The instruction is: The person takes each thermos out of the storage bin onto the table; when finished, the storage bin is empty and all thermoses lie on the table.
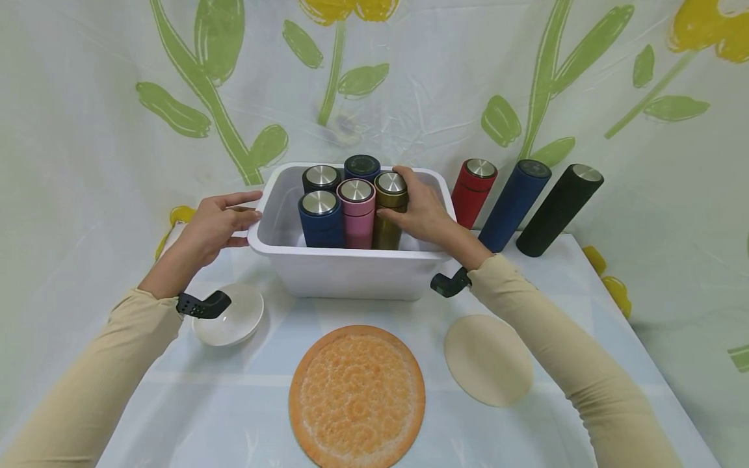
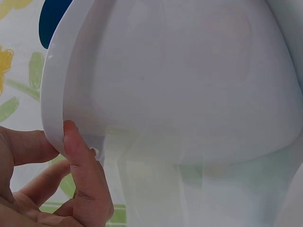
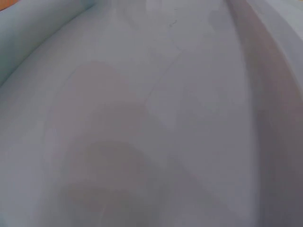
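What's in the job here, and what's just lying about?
Job:
left hand, pinching the white plastic bin
right hand, gripping the gold bottle
four other bottles inside
probably red bottle, blue bottle, black bottle alongside

Apparently lying about:
white bowl
beige disc
round flatbread-like piece

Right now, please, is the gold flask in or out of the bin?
In: the right hand grips the gold flask within the bin's rim.

Pale sheeting (image 1: 433, 97) (flower-patterned) hangs behind; the table (image 1: 246, 409) is whitish.
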The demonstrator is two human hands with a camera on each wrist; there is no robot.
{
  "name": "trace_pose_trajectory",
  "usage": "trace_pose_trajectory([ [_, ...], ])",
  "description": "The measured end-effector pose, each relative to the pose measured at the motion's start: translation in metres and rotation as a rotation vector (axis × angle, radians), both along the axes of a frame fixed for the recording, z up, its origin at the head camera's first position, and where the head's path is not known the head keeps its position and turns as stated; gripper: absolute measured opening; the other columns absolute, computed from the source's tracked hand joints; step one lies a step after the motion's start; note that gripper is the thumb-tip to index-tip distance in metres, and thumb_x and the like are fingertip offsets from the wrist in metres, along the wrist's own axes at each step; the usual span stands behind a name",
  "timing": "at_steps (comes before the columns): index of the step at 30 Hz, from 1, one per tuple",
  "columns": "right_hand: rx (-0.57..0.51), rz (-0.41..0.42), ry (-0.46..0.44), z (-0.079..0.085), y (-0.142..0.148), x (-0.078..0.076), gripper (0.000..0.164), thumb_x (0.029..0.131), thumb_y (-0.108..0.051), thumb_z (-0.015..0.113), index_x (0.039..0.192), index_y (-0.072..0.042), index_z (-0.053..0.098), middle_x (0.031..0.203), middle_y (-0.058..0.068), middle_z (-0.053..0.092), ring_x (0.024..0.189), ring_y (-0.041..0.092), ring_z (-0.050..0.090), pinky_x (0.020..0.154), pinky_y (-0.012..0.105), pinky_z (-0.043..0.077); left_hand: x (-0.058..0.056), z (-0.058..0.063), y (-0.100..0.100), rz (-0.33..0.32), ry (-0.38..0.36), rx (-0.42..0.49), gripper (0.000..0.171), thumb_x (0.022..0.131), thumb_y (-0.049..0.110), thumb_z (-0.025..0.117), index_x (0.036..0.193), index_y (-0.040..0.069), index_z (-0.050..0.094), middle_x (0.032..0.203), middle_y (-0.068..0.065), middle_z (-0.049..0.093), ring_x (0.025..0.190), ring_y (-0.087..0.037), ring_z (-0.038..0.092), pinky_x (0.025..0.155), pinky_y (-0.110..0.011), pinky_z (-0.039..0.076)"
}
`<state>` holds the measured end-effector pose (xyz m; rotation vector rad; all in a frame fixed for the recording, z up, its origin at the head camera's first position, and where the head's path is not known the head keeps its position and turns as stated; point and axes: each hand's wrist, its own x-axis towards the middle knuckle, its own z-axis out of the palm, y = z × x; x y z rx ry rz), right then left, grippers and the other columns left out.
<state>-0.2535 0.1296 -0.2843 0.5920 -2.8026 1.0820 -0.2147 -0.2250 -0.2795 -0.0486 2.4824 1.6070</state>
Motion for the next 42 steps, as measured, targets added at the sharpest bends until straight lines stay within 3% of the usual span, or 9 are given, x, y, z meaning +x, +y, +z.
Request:
trace_pose_trajectory([
  [8, -0.027, 0.002, -0.023, -0.001, 0.002, 0.003, 0.076, 0.086, -0.018, 0.08, 0.147, -0.008, 0.034, 0.134, 0.018, 0.055, 0.12, 0.031, 0.055, 0.102, 0.044, 0.045, -0.002, -0.004, 0.0, -0.011, -0.009, 0.016, 0.057, 0.101, 0.019, 0.057, 0.155, 0.016, 0.039, 0.142, -0.02, 0.052, 0.11, -0.021, 0.059, 0.077, -0.026, 0.056],
  [16, -0.041, 0.015, 0.018, -0.001, 0.003, 0.013, 0.075, 0.085, -0.012, 0.08, 0.145, -0.006, 0.036, 0.132, 0.017, 0.057, 0.119, 0.03, 0.057, 0.102, 0.043, 0.046, -0.001, -0.006, 0.001, -0.014, -0.014, 0.019, 0.058, 0.101, 0.019, 0.057, 0.155, 0.016, 0.038, 0.143, -0.02, 0.051, 0.112, -0.024, 0.058, 0.078, -0.026, 0.056],
  [24, -0.057, 0.037, 0.08, 0.006, 0.011, 0.021, 0.071, 0.085, -0.012, 0.08, 0.142, -0.006, 0.038, 0.129, 0.017, 0.057, 0.115, 0.029, 0.059, 0.1, 0.042, 0.047, -0.002, -0.007, 0.0, -0.015, -0.006, 0.012, 0.057, 0.101, 0.018, 0.057, 0.155, 0.015, 0.038, 0.142, -0.02, 0.052, 0.107, -0.02, 0.06, 0.077, -0.026, 0.057],
  [31, -0.078, 0.009, 0.092, 0.017, 0.019, 0.032, 0.074, 0.085, -0.013, 0.08, 0.144, -0.006, 0.037, 0.133, 0.016, 0.057, 0.119, 0.029, 0.058, 0.1, 0.044, 0.047, -0.003, -0.007, -0.002, -0.013, -0.008, 0.013, 0.058, 0.101, 0.02, 0.057, 0.156, 0.017, 0.038, 0.143, -0.019, 0.051, 0.115, -0.026, 0.057, 0.078, -0.026, 0.057],
  [39, -0.14, -0.009, 0.218, 0.035, 0.03, 0.052, 0.079, 0.082, -0.011, 0.083, 0.145, -0.005, 0.038, 0.134, 0.016, 0.057, 0.118, 0.026, 0.059, 0.097, 0.041, 0.05, -0.002, -0.004, -0.002, -0.007, 0.0, 0.01, 0.057, 0.102, 0.02, 0.057, 0.155, 0.017, 0.039, 0.143, -0.02, 0.052, 0.114, -0.024, 0.058, 0.078, -0.027, 0.057],
  [42, -0.157, -0.007, 0.279, 0.042, 0.034, 0.06, 0.078, 0.082, -0.01, 0.083, 0.146, -0.004, 0.039, 0.134, 0.015, 0.057, 0.109, 0.025, 0.059, 0.085, 0.041, 0.053, -0.001, -0.002, -0.003, -0.008, 0.004, 0.012, 0.057, 0.102, 0.02, 0.057, 0.155, 0.016, 0.039, 0.143, -0.021, 0.052, 0.11, -0.021, 0.059, 0.078, -0.026, 0.057],
])
